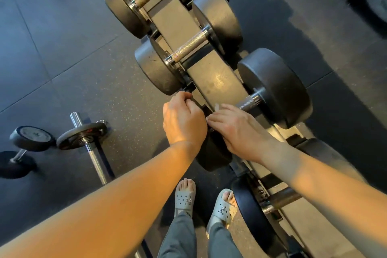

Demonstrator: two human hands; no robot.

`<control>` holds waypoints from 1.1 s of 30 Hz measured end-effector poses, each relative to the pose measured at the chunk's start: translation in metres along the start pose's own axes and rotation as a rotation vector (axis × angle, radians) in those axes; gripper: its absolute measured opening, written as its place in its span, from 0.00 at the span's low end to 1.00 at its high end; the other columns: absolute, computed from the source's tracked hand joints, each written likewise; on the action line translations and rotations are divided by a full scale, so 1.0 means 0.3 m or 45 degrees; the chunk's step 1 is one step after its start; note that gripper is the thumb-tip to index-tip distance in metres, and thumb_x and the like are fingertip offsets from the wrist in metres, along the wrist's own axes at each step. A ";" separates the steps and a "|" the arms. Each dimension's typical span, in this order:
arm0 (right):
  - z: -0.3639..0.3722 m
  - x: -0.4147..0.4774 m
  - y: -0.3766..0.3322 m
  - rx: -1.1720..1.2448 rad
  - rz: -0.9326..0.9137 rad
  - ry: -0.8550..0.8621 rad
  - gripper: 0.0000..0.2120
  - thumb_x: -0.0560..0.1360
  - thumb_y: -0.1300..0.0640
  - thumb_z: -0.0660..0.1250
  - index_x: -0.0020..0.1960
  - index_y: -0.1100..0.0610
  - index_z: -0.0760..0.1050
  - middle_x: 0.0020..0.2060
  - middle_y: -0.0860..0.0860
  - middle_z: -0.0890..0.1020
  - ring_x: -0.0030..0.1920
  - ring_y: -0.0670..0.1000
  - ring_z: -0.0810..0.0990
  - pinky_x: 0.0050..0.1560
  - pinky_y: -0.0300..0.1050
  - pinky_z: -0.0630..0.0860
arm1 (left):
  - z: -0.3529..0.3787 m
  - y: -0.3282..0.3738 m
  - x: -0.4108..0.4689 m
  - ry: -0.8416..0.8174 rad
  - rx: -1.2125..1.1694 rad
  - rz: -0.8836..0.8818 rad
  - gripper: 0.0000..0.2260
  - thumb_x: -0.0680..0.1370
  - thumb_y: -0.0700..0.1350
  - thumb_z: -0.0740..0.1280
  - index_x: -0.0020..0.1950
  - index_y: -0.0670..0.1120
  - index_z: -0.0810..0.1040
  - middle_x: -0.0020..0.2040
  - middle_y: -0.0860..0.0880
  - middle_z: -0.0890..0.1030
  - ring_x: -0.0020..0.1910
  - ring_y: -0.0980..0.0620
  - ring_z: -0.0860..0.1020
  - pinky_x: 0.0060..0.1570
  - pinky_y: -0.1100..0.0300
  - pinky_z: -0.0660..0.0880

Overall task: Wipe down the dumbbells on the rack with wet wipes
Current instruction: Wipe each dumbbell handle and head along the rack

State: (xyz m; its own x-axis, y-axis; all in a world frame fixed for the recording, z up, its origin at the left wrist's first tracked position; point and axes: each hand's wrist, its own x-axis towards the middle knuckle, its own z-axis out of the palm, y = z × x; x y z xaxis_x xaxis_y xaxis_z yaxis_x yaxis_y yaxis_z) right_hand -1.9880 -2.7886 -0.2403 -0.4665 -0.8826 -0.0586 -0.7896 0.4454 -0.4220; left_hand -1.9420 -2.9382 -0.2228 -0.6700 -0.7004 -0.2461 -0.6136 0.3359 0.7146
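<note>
Black dumbbells with knurled metal handles lie across a rack that runs diagonally from the top centre to the bottom right. Both hands are on the nearest full dumbbell. My left hand curls its fingers over the top of that dumbbell's near head. My right hand lies over the near part of the handle and holds a white wet wipe against it. Only a small corner of the wipe shows past my fingers. The handle under my hands is hidden.
More dumbbells sit further up the rack, and another one lies closer to me. On the rubber floor to the left lie a barbell with a plate and a loose dumbbell. My feet in grey sandals stand beside the rack.
</note>
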 end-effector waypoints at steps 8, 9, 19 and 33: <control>-0.001 0.091 -0.023 0.108 0.134 0.085 0.05 0.76 0.67 0.68 0.49 0.59 0.77 0.45 0.54 0.77 0.45 0.52 0.75 0.43 0.51 0.81 | -0.003 0.001 -0.003 -0.022 0.062 0.024 0.15 0.80 0.47 0.53 0.59 0.52 0.78 0.52 0.56 0.78 0.59 0.50 0.76 0.59 0.46 0.77; 0.007 0.100 -0.037 0.105 0.184 0.110 0.05 0.76 0.67 0.68 0.48 0.59 0.76 0.44 0.54 0.77 0.45 0.52 0.74 0.42 0.52 0.81 | -0.002 0.001 -0.002 -0.020 0.070 0.024 0.16 0.80 0.47 0.53 0.59 0.52 0.78 0.52 0.55 0.78 0.58 0.50 0.76 0.58 0.46 0.77; 0.118 -0.064 -0.101 0.902 0.710 0.501 0.06 0.77 0.65 0.70 0.51 0.57 0.82 0.48 0.46 0.82 0.49 0.41 0.81 0.53 0.34 0.78 | 0.000 0.020 -0.005 0.010 0.151 -0.014 0.14 0.81 0.45 0.52 0.56 0.57 0.75 0.51 0.54 0.77 0.56 0.49 0.77 0.57 0.46 0.78; 0.144 -0.019 -0.107 1.967 1.527 0.460 0.08 0.78 0.63 0.70 0.57 0.56 0.80 0.52 0.52 0.84 0.56 0.50 0.81 0.53 0.41 0.79 | -0.004 0.025 -0.009 0.010 0.163 -0.043 0.13 0.83 0.44 0.53 0.58 0.56 0.76 0.56 0.51 0.80 0.54 0.52 0.77 0.55 0.55 0.76</control>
State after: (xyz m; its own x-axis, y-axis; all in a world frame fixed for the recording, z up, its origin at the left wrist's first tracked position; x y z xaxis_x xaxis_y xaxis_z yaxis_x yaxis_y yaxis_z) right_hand -1.9429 -2.8045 -0.2655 -0.6019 -0.1304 -0.7879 0.7928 0.0211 -0.6091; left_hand -1.9443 -2.9344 -0.2161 -0.6453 -0.7172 -0.2631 -0.6842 0.3893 0.6167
